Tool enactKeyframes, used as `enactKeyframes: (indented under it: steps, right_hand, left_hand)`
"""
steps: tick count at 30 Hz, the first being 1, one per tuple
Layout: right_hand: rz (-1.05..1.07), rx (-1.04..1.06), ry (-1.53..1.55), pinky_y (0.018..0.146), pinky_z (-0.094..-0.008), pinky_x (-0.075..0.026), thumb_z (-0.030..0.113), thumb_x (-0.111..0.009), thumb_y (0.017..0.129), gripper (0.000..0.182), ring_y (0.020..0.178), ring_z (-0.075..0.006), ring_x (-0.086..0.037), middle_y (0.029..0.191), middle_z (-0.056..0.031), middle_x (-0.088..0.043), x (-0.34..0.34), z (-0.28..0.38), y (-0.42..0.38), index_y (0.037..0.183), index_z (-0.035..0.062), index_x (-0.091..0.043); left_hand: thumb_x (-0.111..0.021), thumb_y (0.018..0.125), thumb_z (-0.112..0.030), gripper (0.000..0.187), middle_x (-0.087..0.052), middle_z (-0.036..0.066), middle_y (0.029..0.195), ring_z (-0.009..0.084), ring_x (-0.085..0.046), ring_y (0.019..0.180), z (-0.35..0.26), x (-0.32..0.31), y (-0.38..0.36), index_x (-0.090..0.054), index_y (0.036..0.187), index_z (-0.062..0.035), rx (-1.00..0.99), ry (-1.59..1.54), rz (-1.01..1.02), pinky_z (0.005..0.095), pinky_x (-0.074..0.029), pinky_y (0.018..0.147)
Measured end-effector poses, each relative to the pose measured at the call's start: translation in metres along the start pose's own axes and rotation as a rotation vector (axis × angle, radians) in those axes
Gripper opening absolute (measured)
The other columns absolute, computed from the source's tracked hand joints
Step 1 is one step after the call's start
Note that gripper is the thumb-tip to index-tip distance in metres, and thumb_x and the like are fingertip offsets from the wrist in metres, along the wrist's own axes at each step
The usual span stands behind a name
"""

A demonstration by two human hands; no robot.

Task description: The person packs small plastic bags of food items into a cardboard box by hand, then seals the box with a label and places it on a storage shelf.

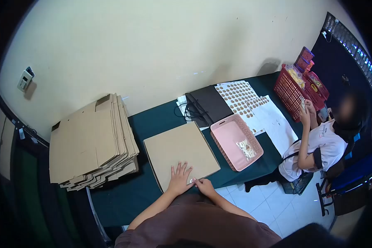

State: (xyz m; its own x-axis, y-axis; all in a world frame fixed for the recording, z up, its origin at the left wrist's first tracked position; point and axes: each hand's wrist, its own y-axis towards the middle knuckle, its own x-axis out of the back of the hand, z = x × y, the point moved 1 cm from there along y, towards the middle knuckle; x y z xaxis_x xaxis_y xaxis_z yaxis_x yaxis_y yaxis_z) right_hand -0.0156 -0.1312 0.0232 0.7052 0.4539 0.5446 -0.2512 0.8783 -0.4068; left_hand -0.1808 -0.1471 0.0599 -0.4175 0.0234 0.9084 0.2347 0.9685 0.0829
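Observation:
A closed flat cardboard box lies on the green-covered table in front of me. My left hand rests flat on its lid with the fingers spread. At the box's front edge, just right of that, my right hand has its fingers pinched together. A small whitish bit shows by the fingertips, too small to name. Right of the box stands a pink plastic basket with a clear packet of pale pieces inside.
Flattened cardboard boxes are stacked at left. Behind lie black paper bags and sheets of round brown stickers. Red baskets stand at the far right. A seated person there holds a small item in both hands.

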Motion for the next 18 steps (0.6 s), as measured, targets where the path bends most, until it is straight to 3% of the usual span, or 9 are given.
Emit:
enactKeyframes:
  steps: [3,5,8,12,14,18]
  right_hand:
    - [-0.074,0.038,0.108,0.065,-0.0357,-0.047,0.051,-0.053,0.082,0.055,0.067,-0.0290,-0.063,0.067,-0.0176,-0.063,0.000,0.001,-0.004,0.076,-0.0028,-0.067]
    - [-0.125,0.131,-0.174,0.067,-0.0381,-0.048,0.054,-0.053,0.079,0.057,0.070,-0.0314,-0.063,0.067,-0.0178,-0.063,0.017,0.025,-0.016,0.076,-0.0008,-0.067]
    - [-0.098,0.159,-0.331,0.068,-0.0393,-0.048,0.057,-0.051,0.079,0.057,0.071,-0.0321,-0.063,0.068,-0.0169,-0.063,0.018,0.034,-0.018,0.075,0.0029,-0.069]
    - [-0.124,0.099,-0.264,0.067,-0.0375,-0.048,0.058,-0.049,0.080,0.056,0.070,-0.0299,-0.063,0.066,-0.0149,-0.063,0.010,0.026,-0.012,0.072,0.0065,-0.069]
    - [0.050,-0.027,-0.179,0.074,-0.0395,-0.046,0.054,-0.045,0.083,0.054,0.072,-0.0317,-0.063,0.069,-0.0137,-0.064,0.011,0.026,-0.007,0.071,0.0072,-0.068]
    - [0.035,-0.043,-0.074,0.073,-0.0381,-0.047,0.053,-0.042,0.085,0.056,0.072,-0.0310,-0.063,0.068,-0.0129,-0.064,0.009,0.018,-0.003,0.068,0.0060,-0.067]
  left_hand:
    - [-0.065,0.071,-0.041,0.070,-0.024,0.015,0.141,0.0374,-0.014,0.134,0.000,-0.001,-0.001,-0.040,0.130,-0.0130,0.001,-0.014,-0.006,0.0621,-0.011,0.103]
    - [-0.065,0.071,-0.041,0.070,-0.025,0.015,0.141,0.0374,-0.014,0.134,0.000,-0.002,0.000,-0.040,0.130,-0.0129,0.003,-0.020,-0.009,0.0622,-0.012,0.102]
    - [-0.064,0.071,-0.040,0.068,-0.025,0.015,0.140,0.0386,-0.016,0.133,0.000,-0.003,0.000,-0.039,0.129,-0.0133,-0.006,0.017,-0.014,0.0634,-0.012,0.102]
    - [-0.063,0.072,-0.041,0.068,-0.025,0.015,0.141,0.0385,-0.017,0.133,0.000,-0.003,0.001,-0.039,0.129,-0.0138,0.000,0.019,-0.010,0.0627,-0.013,0.102]
    - [-0.063,0.072,-0.041,0.068,-0.026,0.015,0.141,0.0383,-0.016,0.133,0.001,-0.003,0.002,-0.039,0.130,-0.0139,-0.002,0.018,-0.010,0.0626,-0.012,0.102]
    - [-0.063,0.072,-0.042,0.069,-0.026,0.016,0.141,0.0376,-0.016,0.133,0.001,-0.004,0.001,-0.040,0.130,-0.0135,0.001,0.010,-0.010,0.0604,-0.010,0.104]
